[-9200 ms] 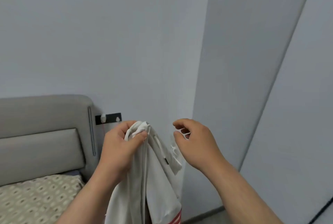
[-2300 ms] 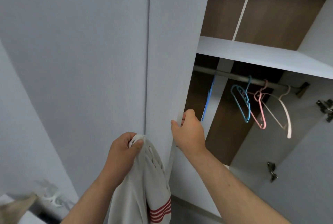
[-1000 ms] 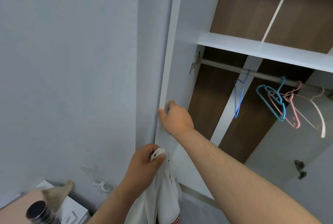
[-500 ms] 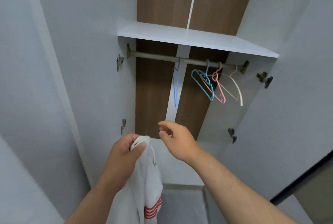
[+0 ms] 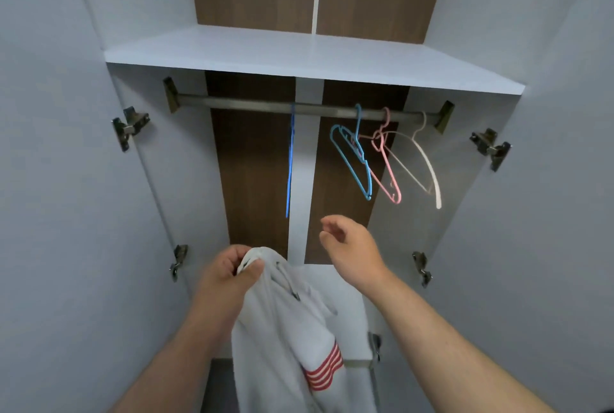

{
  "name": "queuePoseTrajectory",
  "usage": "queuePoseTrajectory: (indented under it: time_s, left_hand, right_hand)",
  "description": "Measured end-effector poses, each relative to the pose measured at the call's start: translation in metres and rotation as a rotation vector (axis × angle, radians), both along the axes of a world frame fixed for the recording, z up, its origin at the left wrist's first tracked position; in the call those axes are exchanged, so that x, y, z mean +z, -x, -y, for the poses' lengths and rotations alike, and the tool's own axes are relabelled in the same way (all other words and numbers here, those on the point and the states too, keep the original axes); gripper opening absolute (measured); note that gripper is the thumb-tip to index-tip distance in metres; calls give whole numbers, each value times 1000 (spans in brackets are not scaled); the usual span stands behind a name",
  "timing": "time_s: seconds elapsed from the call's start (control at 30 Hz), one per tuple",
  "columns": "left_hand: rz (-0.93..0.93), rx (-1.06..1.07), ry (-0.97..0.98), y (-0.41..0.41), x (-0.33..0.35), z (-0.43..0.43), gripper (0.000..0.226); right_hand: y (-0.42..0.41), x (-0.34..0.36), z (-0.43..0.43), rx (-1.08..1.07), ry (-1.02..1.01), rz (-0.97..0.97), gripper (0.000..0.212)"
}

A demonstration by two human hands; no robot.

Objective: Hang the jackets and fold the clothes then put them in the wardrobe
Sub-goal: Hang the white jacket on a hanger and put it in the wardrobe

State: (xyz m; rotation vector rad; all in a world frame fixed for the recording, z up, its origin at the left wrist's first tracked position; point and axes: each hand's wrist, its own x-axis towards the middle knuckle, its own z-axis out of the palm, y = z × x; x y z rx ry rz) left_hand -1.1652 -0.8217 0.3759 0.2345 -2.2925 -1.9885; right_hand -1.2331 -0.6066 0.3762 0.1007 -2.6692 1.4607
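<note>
Wardrobe (image 5: 252,163) fills the head view, with its left door (image 5: 66,180) and right door (image 5: 558,213) swung wide to either side and metal hinges (image 5: 129,128) showing along both inner edges. Its back panel is dark brown wood. A white shelf (image 5: 299,50) spans the upper part, and just under it a grey metal rail (image 5: 252,104) runs from side to side between two brackets (image 5: 171,98).

Four hangers hang from the rail. A dark blue hanger (image 5: 290,163) hangs near the middle, turned edge-on to the camera. Well to its right, close together, hang a light blue hanger (image 5: 349,162), a pink hanger (image 5: 387,168) and a white hanger (image 5: 431,170), all three bare and swung at a slant.

The left hand (image 5: 229,276) is low in the middle, fingers and thumb curled tight round the bunched top edge of a white jacket (image 5: 282,346). The white jacket hangs down from the fist in front of the wardrobe's lower white board (image 5: 345,293), not yet on a hanger. Red stripes (image 5: 324,367) cross a hem or cuff low on the cloth.

The right hand (image 5: 352,246) is raised beside the left hand, a little higher, below the group of three hangers and apart from them. Its fingers are loosely curled with the thumb near the fingertips, and it holds nothing and touches nothing.
</note>
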Motion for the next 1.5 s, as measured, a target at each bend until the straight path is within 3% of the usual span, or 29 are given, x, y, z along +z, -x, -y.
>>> queuePoseTrajectory:
  time_s: [0.3,0.57,0.73,0.87,1.0,1.17,1.5]
  left_hand:
    - [0,46,-38,72,6,-5,7]
    - [7,4,-68,158,-4,26,16]
    - [33,-34,-45,211,-18,48,25]
    - [31,-49,-49,239,-26,59,24]
    - [8,-46,-46,254,-28,68,25]
    - [-13,-65,-64,266,-27,74,23]
    - [-50,-105,-162,279,-28,63,24]
  right_hand:
    - [93,2,7,92,-64,7,38]
    - [161,1,39,54,-473,-185,41]
    - [205,-7,60,-94,-547,-66,38]
    - [238,-18,75,-237,-415,146,46]
    - [254,-28,85,-298,-393,142,34]
    - [259,-34,85,-324,-386,186,37]
    - [240,-24,79,-350,-286,-21,41]
